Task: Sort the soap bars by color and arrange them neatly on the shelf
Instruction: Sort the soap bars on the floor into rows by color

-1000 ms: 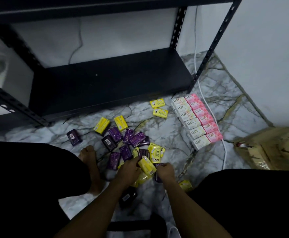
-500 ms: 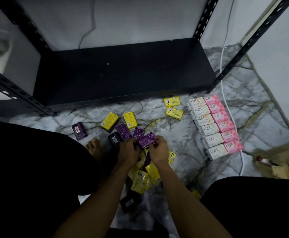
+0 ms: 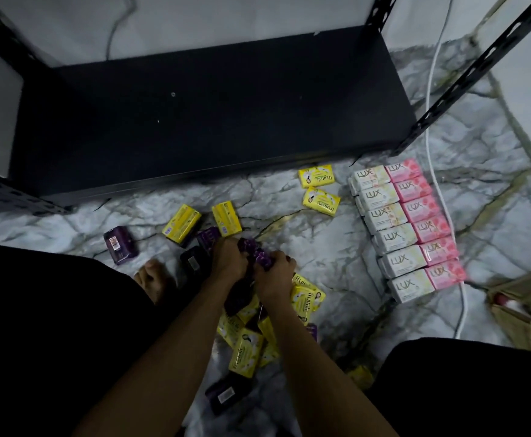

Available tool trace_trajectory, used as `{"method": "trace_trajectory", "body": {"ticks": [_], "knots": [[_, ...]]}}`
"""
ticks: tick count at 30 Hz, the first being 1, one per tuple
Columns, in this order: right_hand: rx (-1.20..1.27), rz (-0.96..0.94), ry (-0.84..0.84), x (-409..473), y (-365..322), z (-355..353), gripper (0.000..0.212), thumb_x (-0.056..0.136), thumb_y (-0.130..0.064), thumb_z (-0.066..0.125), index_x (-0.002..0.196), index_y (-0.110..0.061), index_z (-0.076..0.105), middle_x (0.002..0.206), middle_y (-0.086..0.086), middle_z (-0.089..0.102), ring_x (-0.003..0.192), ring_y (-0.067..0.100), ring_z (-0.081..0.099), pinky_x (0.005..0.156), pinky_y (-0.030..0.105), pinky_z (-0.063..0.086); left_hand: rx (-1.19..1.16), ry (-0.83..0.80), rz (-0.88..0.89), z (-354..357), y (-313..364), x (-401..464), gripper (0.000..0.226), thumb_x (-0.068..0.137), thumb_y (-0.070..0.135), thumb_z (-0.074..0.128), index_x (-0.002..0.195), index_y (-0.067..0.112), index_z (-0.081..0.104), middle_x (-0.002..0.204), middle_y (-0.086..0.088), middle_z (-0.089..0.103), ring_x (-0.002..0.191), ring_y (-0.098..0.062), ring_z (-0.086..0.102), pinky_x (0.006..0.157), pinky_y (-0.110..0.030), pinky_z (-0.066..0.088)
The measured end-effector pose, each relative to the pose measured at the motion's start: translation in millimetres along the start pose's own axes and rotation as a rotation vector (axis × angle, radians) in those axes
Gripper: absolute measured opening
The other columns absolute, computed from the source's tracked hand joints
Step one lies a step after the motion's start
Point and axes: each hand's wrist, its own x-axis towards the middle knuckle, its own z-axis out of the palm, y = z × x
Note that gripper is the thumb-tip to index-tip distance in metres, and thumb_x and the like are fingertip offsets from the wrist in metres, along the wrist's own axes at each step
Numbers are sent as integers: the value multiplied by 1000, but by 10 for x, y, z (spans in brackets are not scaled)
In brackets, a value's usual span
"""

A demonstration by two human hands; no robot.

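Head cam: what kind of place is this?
Probably a home or small storeroom floor, not a lab: marble-look floor, bare black metal shelf against a plain wall, a loose white cable, soap bars scattered on the floor.

A marble floor with grey and gold veins fills the middle of the view. At about two o'clock a white cable runs down from the top edge, past the dark slotted upright that slants across the upper right, and on along the floor toward four o'clock. At about four o'clock, by the right edge, lies a crumpled brown cardboard box, just beside the cable's lower stretch. A pale wall stands at twelve o'clock, with a thin dark cord hanging on it at eleven. A bare foot rests on the floor at about eight o'clock.
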Motion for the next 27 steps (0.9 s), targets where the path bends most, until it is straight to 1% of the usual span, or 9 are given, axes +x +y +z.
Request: {"method": "trace_trajectory", "body": {"ticks": [2,5,8,10,13,15,19,22,27], "knots": [[-23,3,-28,50,-3,-30,37,89,-10,65,124,1,56,131,21,40,116,35,44,95,28,36,-15,-10,9,14,19,9,31,91,5,62,122,1,66,123,-21,65,112,-38,61,90,-35,49],[-35,-2,-64,105,44,-81,27,85,-6,64,111,4,62,123,22,50,110,33,43,85,26,34,-21,-80,-2,39,105,-24,34,93,1,55,127,5,61,129,-17,61,114,-36,59,91,-38,51],[57,20,-37,144,135,-144,26,78,-11,71,102,-5,63,111,21,55,97,34,58,84,36,52,-59,-135,0,39,179,-52,27,97,3,54,123,7,63,129,-16,61,114,-33,59,87,-33,49],[97,12,-25,175,182,-203,31,76,-19,74,104,-12,62,104,20,63,91,34,64,76,40,56,-97,-144,11,21,211,-76,24,101,14,54,121,6,65,127,-16,63,114,-32,59,83,-29,44],[140,3,-33,152,72,-382,24,85,-12,74,105,-5,63,93,15,66,77,24,63,55,21,46,-137,-197,65,21,220,-106,36,97,42,60,114,11,68,116,-11,68,104,-27,63,75,-28,44],[147,13,-56,178,62,-456,18,87,-9,73,100,-6,61,85,10,63,68,18,58,48,14,39,-142,-223,89,23,228,-135,44,92,49,65,114,11,68,112,-10,69,99,-25,65,71,-27,44],[187,72,-52,263,80,-572,26,89,-10,71,113,-2,62,91,7,62,78,20,60,56,20,44,-126,-184,87,29,243,-143,43,93,30,69,129,8,61,127,-13,65,116,-28,61,89,-29,46],[213,111,24,365,88,-674,30,89,-9,69,117,-2,63,102,11,66,86,19,61,72,27,50,-149,-210,65,57,283,-122,48,92,25,71,134,5,58,134,-14,62,121,-27,59,89,-25,43],[200,84,134,592,50,-825,25,85,-5,66,109,-2,65,94,5,63,87,19,59,70,20,40,-190,-211,120,122,469,-18,42,92,21,71,132,9,63,130,-11,66,117,-23,61,85,-21,41]]}}
